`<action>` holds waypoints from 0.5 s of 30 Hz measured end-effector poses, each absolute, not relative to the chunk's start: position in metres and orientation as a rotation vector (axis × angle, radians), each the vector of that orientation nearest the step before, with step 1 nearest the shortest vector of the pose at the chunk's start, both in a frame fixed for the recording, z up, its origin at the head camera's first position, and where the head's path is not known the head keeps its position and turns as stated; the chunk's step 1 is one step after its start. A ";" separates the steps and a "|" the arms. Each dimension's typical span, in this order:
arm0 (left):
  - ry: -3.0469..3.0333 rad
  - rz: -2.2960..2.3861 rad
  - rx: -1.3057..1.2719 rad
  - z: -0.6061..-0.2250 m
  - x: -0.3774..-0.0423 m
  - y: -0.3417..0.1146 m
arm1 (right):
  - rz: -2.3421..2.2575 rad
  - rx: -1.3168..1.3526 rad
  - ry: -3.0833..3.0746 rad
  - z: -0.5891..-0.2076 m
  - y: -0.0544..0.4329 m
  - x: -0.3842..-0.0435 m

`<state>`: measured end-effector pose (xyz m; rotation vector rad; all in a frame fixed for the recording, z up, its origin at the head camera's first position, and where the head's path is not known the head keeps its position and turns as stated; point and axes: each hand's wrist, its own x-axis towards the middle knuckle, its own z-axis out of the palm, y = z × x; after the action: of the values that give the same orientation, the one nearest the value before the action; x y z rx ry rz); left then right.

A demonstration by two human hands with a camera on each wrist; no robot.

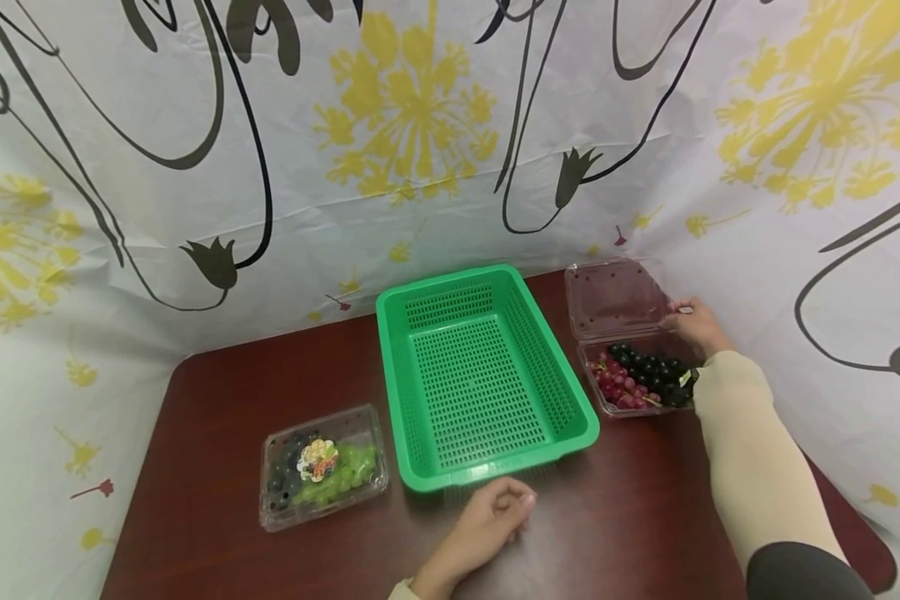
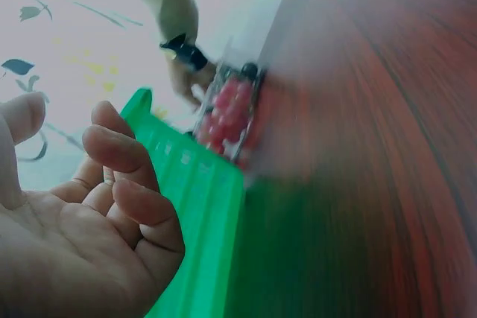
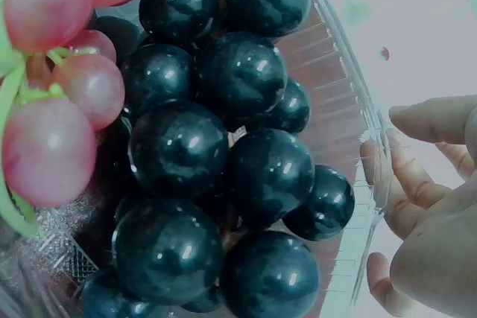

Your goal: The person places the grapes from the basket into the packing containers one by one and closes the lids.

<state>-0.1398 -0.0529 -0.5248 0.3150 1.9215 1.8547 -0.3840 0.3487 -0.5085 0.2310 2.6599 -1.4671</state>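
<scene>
My right hand (image 1: 699, 325) is at the right side of an opened clear plastic fruit box (image 1: 607, 406), its thumb and fingertips pinching the edge near the raised lid (image 1: 615, 296). In the right wrist view, some fingers (image 3: 402, 184) show at and through the clear rim. Inside the box lie red grapes (image 1: 621, 385) and black grapes (image 3: 179, 143), with bits of green stem. My left hand (image 1: 487, 523) is just in front of the green basket (image 1: 495, 458), fingers loosely curled, palm bare in the left wrist view.
A closed clear fruit box (image 1: 375, 467) with dark and green grapes and a round sticker stands left of the basket. Patterned white cloth (image 1: 450, 217) hangs behind and beside the dark red table (image 1: 217, 433). The right forearm (image 1: 757, 450) reaches across the table's right side.
</scene>
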 end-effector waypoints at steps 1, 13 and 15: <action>1.915 1.854 0.323 -0.525 -0.141 -0.047 | -1.463 0.231 2.656 -0.508 0.349 -0.383; 1.833 1.829 0.300 -0.533 -0.160 0.002 | -1.543 0.216 2.602 -0.501 0.352 -0.377; 1.833 1.820 0.268 -0.536 -0.164 0.009 | -1.611 0.210 2.573 -0.501 0.353 -0.376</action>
<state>-0.1636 0.0094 -0.5357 0.2682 1.8328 1.8202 -0.3764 0.3526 -0.5010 0.2104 2.5729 -1.6111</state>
